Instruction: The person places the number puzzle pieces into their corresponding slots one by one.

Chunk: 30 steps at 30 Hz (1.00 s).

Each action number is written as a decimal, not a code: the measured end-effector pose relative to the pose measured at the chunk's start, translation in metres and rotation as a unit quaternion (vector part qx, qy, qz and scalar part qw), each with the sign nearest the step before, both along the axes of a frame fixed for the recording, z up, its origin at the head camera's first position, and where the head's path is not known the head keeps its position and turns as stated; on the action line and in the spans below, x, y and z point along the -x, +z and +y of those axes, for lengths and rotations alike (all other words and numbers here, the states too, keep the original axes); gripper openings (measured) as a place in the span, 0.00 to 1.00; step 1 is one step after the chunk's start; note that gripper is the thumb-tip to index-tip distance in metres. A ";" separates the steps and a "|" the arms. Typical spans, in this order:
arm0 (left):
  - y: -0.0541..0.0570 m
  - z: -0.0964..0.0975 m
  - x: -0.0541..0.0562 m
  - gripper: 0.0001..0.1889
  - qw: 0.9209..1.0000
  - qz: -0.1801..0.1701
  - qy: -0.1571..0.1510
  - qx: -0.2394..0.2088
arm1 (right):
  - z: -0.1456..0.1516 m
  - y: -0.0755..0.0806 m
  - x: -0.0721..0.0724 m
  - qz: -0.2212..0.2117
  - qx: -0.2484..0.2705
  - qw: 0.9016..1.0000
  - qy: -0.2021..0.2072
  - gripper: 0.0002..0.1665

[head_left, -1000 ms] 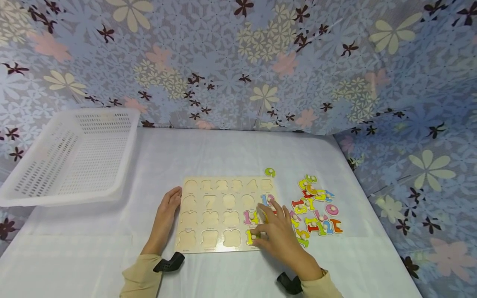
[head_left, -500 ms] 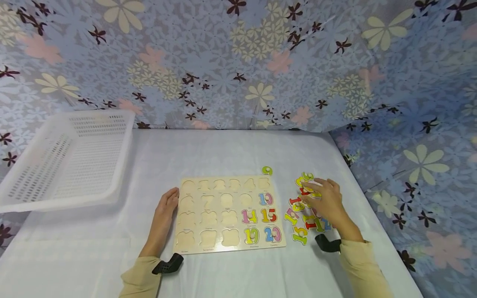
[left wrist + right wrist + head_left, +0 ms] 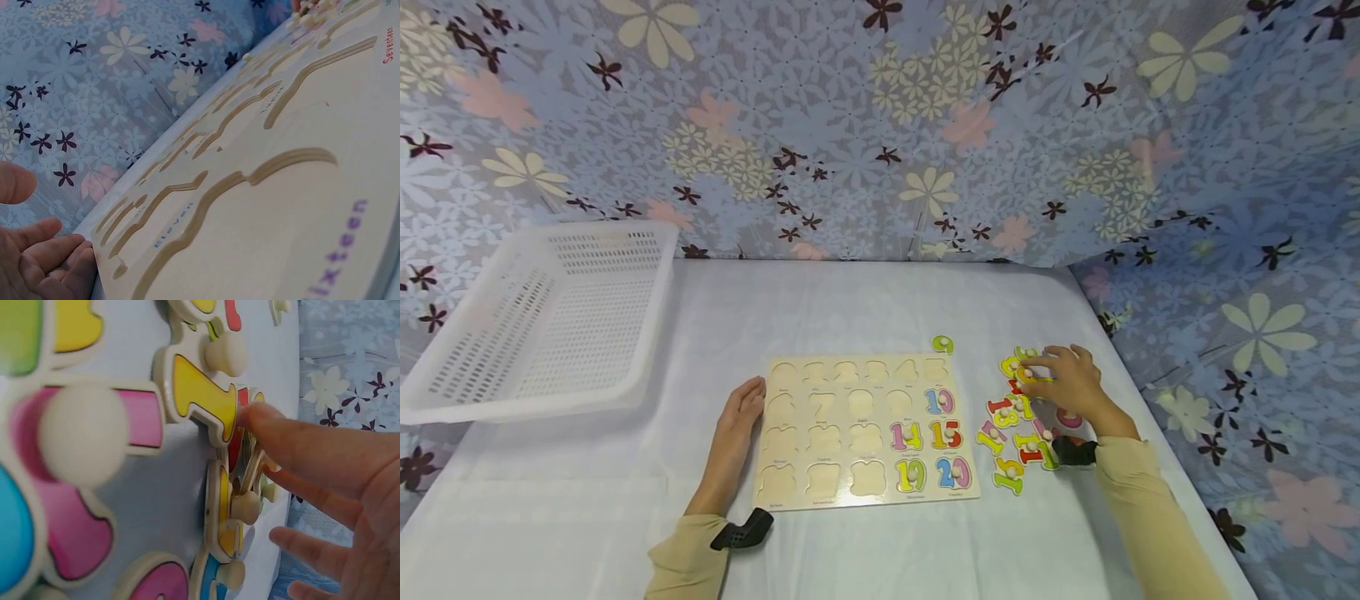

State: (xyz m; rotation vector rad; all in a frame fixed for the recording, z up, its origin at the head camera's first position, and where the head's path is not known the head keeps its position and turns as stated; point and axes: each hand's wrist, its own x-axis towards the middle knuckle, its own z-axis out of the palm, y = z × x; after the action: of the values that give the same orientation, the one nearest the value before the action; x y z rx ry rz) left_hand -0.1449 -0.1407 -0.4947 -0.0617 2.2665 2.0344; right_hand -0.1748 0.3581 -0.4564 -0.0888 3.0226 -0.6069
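A wooden number puzzle board (image 3: 842, 454) lies on the white cloth. It holds several number pieces at its right side, among them a 14 (image 3: 906, 436), a 15 (image 3: 946, 434) and a 20 (image 3: 953, 473); its other recesses are bare. My left hand (image 3: 735, 425) rests against the board's left edge, fingers relaxed. Over the loose pile of knobbed number pieces (image 3: 1006, 411) my right hand (image 3: 1067, 383) reaches with thumb and fingers apart. In the right wrist view the thumb (image 3: 275, 431) is close to a yellow piece (image 3: 203, 394); the fingertips are partly hidden behind pieces.
A white plastic basket (image 3: 587, 325) stands at the back left. One green number piece (image 3: 942, 343) lies apart, just beyond the board's upper right corner. Flowered cloth (image 3: 850, 125) hangs behind and at the right of the table.
My right hand has left the board's lower right, where it was at a 19 piece, and moved right to the loose pile. My left hand keeps its place at the board.
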 end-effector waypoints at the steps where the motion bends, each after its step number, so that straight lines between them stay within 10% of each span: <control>1: 0.000 0.000 0.000 0.27 1.000 0.000 0.000 0.001 | 0.000 0.001 0.001 -0.003 0.001 1.000 0.001 0.29; 18: -0.003 -0.001 0.004 0.26 1.000 0.004 0.007 -0.014 | -0.012 0.012 0.008 0.004 0.046 0.999 0.030 0.24; 30: -0.001 0.000 0.006 0.27 1.000 0.005 0.007 0.004 | -0.209 0.023 0.022 0.076 0.004 0.964 0.253 0.26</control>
State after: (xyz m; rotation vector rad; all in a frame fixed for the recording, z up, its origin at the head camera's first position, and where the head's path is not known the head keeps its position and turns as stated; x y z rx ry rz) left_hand -0.1506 -0.1410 -0.4958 -0.0682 2.2866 2.0387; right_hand -0.1967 0.1493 -0.4330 -0.9131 2.9440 -0.5772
